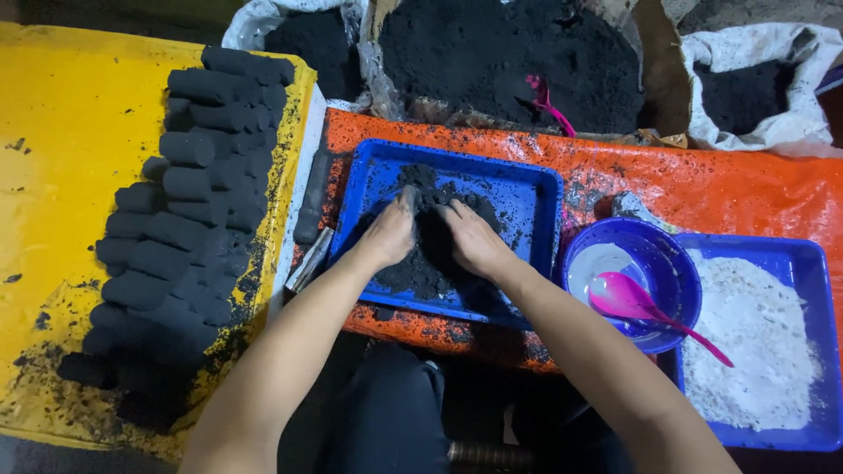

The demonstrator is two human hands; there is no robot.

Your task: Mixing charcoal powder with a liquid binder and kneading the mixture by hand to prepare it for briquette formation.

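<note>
Both hands are down in the blue tray [527, 189] in the middle, which lies on the orange sheet [702, 184]. The left hand [389, 235] and the right hand [470, 239] lie flat on the heap of black powder [420, 263], fingers spread and pressing into it; they grip nothing firm, they only push the powder together between them. The two hands are near each other, with a narrow strip of powder between.

To do this well, I think the hands should draw the powder from the corners toward the centre, so no dry part stays at the tray wall, and press evenly with both palms. Slow movement keeps the dust from spilling on the sheet, which is already dirty with black spots.

Now the count. There are two blue trays: the one with black powder and a second tray [812, 254] at the right, filled with white powder [746, 342]. One round blue bowl [672, 254] stands between them, touching the second tray, with one pink spoon [628, 298] resting in it. Another pink scoop [544, 96] sticks in the big black pile behind. On the yellow sheet [61, 158] at the left lie many black cylinders [189, 189], stacked in rows; I cannot count them exactly, but more than twenty. One metal tube [309, 261] lies just beside the tray.
</note>
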